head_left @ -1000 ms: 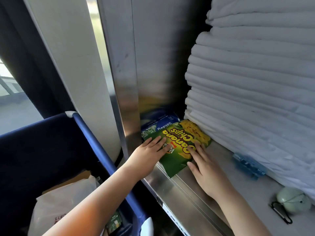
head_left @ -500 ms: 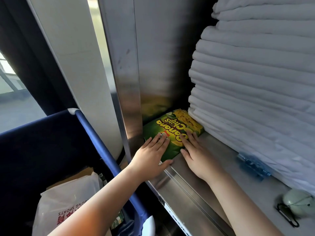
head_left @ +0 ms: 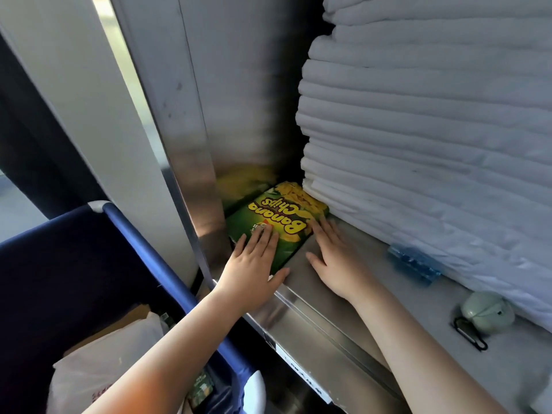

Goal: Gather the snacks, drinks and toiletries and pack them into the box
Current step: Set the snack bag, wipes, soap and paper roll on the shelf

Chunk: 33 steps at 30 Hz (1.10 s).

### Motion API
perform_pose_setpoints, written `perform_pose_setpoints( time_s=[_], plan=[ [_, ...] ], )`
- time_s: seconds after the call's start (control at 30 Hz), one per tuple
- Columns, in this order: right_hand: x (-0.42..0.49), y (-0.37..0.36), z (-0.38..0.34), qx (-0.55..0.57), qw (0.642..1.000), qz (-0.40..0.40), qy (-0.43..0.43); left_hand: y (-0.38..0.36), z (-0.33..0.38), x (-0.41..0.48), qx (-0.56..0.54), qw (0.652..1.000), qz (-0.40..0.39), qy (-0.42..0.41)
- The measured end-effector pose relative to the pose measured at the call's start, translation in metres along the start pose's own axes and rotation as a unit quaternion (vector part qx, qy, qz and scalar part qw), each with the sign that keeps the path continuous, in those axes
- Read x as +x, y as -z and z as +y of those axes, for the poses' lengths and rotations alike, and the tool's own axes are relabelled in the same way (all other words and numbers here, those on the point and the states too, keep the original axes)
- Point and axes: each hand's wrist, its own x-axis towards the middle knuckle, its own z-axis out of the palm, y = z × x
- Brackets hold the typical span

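A green bag of Banana Chips (head_left: 277, 216) is seen lying flat in the back left corner of a steel shelf (head_left: 373, 309), wedged between the steel side wall (head_left: 239, 100) and a tall stack of folded white linen (head_left: 418, 144). Its near left corner is covered by the left hand (head_left: 254, 264), which is laid flat on it with fingers straight and thumb spread along the near edge. The right hand (head_left: 334, 258) is pressed flat on the shelf, fingers together, their tips touching the bag's right edge. Whatever lies under the bag is hidden. A blue plastic item (head_left: 413, 262), half buried under the linen, cannot be identified. Near the right edge, a pale green round case (head_left: 485, 312) with a black carabiner (head_left: 470, 333) is seen. Below left, a blue fabric bin (head_left: 89, 264) is cut off by the frame; inside, a white plastic bag (head_left: 104, 363) is seen, its red print too small to be read.
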Motion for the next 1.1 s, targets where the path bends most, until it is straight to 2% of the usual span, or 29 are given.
perform_pose_setpoints(
  time_s=[0.1, 0.23, 0.3, 0.4, 0.63, 0.87, 1.0, 1.1],
  plan=[
    [-0.031, 0.012, 0.017, -0.053, 0.996, 0.045, -0.06, 0.001, 0.026, 0.001, -0.02, 0.997, 0.034, -0.068],
    [-0.071, 0.03, 0.035, -0.064, 0.982, 0.131, -0.123, -0.004, 0.069, 0.015, -0.07, 0.986, 0.035, -0.148],
    [-0.085, 0.036, 0.046, -0.066, 0.968, 0.187, -0.152, -0.011, 0.083, 0.023, -0.109, 0.983, 0.024, -0.143],
    [-0.098, 0.041, 0.058, -0.082, 0.953, 0.23, -0.181, -0.02, 0.089, 0.026, -0.15, 0.982, 0.017, -0.115],
    [-0.1, 0.034, 0.065, -0.069, 0.936, 0.273, -0.21, -0.023, 0.086, 0.026, -0.174, 0.978, 0.045, -0.106],
    [-0.099, 0.035, 0.07, -0.12, 0.93, 0.246, -0.246, -0.023, 0.085, 0.025, -0.174, 0.978, 0.041, -0.11],
    [-0.1, 0.034, 0.069, -0.089, 0.928, 0.269, -0.241, -0.022, 0.085, 0.025, -0.173, 0.978, 0.038, -0.108],
    [-0.102, 0.032, 0.067, -0.022, 0.928, 0.296, -0.225, -0.021, 0.085, 0.024, -0.174, 0.978, 0.036, -0.107]
  ],
)
